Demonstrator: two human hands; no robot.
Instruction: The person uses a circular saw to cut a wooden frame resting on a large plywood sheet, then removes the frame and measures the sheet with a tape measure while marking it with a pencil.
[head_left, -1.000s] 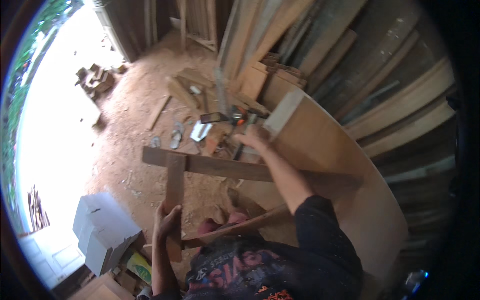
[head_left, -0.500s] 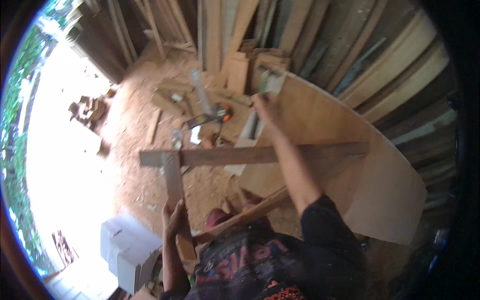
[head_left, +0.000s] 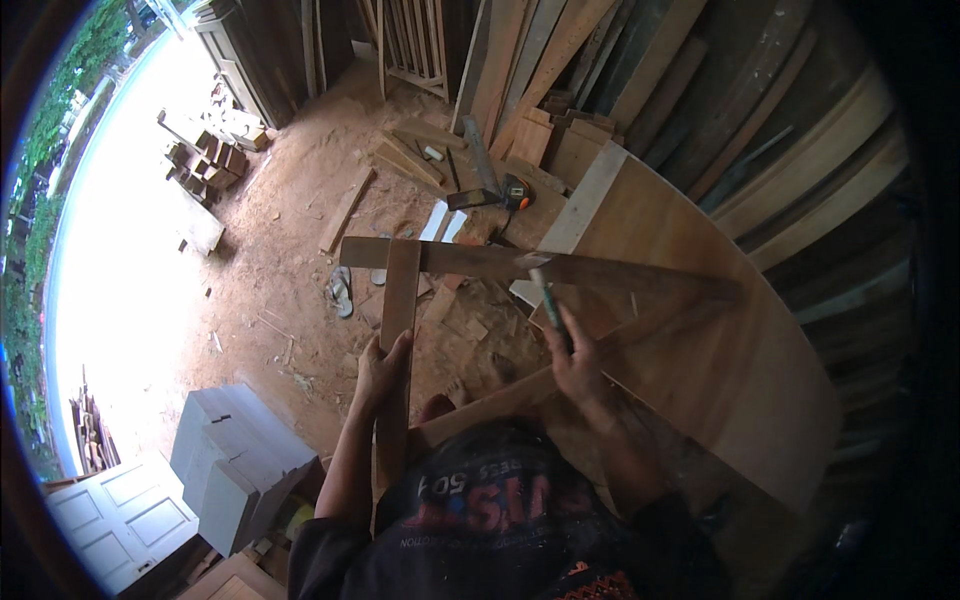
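My left hand (head_left: 385, 368) is closed around the short crosspiece (head_left: 400, 300) of a wooden frame, its thumb along the inner edge. A long dark board (head_left: 465, 262) of the frame runs rightward from the crosspiece's far end. A lower rail (head_left: 490, 413) slants from near my body toward that board's right end. My right hand (head_left: 580, 370) grips what looks like a hammer (head_left: 549, 305), with a green shaft and dark grip. Its pale, slightly blurred head lies over the long board. The frame's right part rests on a curved plywood sheet (head_left: 700, 380).
A tape measure (head_left: 516, 192) and a square (head_left: 480, 155) lie ahead among wood offcuts. Sandals (head_left: 341, 292) are on the dirt floor. White blocks (head_left: 240, 465) and a white panelled door (head_left: 125, 520) stand at the left. Planks (head_left: 660, 60) lean along the back and right.
My right hand has drawn back from the plywood's far edge with the hammer, toward the frame's long board. My left hand stays on the crosspiece. The view has shifted.
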